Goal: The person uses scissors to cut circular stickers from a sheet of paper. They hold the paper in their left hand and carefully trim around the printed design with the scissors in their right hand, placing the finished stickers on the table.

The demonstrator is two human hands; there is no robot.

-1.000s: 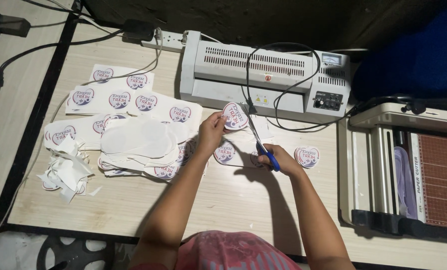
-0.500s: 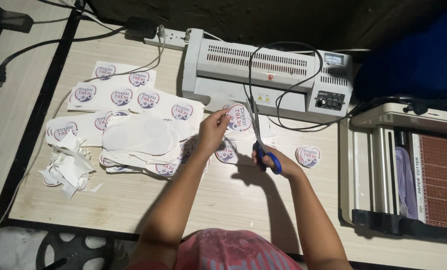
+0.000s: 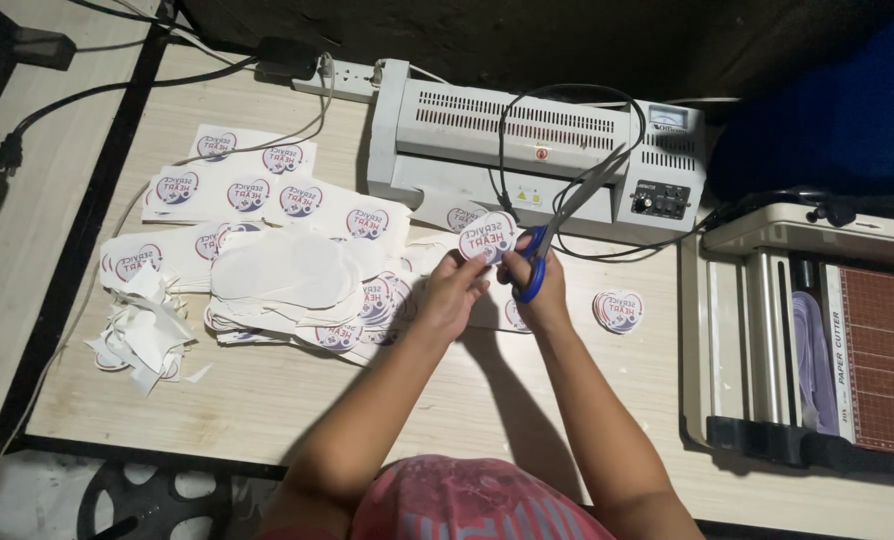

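While my left hand (image 3: 454, 290) pinches the round sticker (image 3: 487, 238), my right hand (image 3: 534, 277) grips blue scissors (image 3: 559, 225), blades shut toward 1 o'clock; trimming's probably finishing, next comes setting it down.

Laminator (image 3: 527, 150) just beyond; near tabletop (image 3: 447, 400) bare.

I see pale wood-grain table (image 3: 467, 400), black edge strip at left, second pale surface (image 3: 27, 250) beyond it. Dark rough wall (image 3: 527, 40) behind. Deep blue mass (image 3: 827, 110) at upper right, kind unclear. Patterned floor (image 3: 37, 495) at lower left. Light dim, falling from above; hard shadows on tabletop.
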